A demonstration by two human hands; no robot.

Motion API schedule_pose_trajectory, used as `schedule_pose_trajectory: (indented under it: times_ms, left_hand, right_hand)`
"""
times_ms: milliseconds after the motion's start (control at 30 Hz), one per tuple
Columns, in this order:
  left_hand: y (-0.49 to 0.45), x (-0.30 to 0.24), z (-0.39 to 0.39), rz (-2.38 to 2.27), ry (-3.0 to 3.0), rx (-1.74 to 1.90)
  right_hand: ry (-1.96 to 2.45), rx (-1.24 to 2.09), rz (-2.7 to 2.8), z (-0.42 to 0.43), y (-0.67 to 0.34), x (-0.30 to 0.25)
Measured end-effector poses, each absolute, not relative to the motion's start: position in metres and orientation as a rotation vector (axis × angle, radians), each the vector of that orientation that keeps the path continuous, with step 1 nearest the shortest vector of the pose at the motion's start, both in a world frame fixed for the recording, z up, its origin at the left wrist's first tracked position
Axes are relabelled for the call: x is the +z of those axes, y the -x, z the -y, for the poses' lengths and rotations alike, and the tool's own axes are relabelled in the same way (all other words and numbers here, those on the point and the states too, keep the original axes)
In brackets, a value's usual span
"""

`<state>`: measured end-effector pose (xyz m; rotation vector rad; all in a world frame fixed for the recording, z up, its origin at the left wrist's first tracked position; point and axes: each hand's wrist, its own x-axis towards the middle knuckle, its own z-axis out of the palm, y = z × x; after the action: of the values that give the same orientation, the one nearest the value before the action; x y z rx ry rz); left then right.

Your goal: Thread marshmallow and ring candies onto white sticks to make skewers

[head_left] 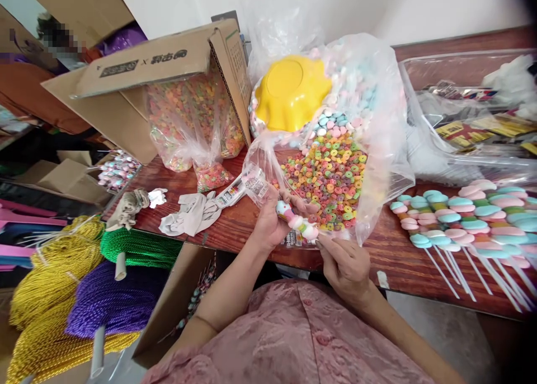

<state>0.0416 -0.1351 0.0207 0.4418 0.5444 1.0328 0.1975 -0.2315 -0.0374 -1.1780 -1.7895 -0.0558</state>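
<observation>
My left hand (268,224) is closed around a candy skewer (298,223) of pink, white and green pieces. At the skewer's lower end the fingertips of my right hand (346,263) are pinched together; any stick between them is too small to make out. Just beyond both hands, an open clear bag holds colourful ring candies (335,174). Printed clear wrappers (255,183) lie by my left fingers, and it is unclear whether they touch. Finished-looking candy skewers (461,216) with white sticks are piled to the right.
A scalloped yellow bowl (293,87) rests on a bag of pastel candies (361,87). An open cardboard box (146,65) with bagged ring candies stands left. Light gloves (191,213) lie on the wooden table (222,227). Rope bundles (115,297) hang lower left. Another person is far left.
</observation>
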Motion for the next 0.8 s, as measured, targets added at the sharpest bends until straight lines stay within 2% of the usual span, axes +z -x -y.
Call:
schedule_pose_trajectory:
  times_ms: [67,200,267,400,633,733,800]
  left_hand:
    - [-0.044,0.018,0.138,-0.564,-0.498,1.061]
    - [-0.047,0.019,0.141,-0.607,-0.614,1.189]
    - [-0.047,0.020,0.142,-0.625,-0.613,1.231]
    - [-0.045,0.021,0.142,-0.607,-0.591,1.238]
    - [-0.039,0.015,0.145,-0.614,-0.622,1.060]
    - [-0.041,0.012,0.147,-0.591,-0.630,1.071]
    - [-0.044,0.011,0.149,-0.579,-0.639,1.080]
  right_hand:
    - [1.171,0.056,1.712,0.237,-0.193,-0.029]
    - [1.233,0.571,1.493,0.249,-0.175,-0.016]
    - [1.226,0.719,1.463,0.252,-0.169,-0.014]
    - [1.222,0.644,1.431,0.250,-0.170,-0.017]
    - [1.264,0.166,1.561,0.237,-0.190,-0.030]
    - [1.284,0.234,1.525,0.235,-0.189,-0.035]
    - [1.303,0.411,1.455,0.235,-0.183,-0.037]
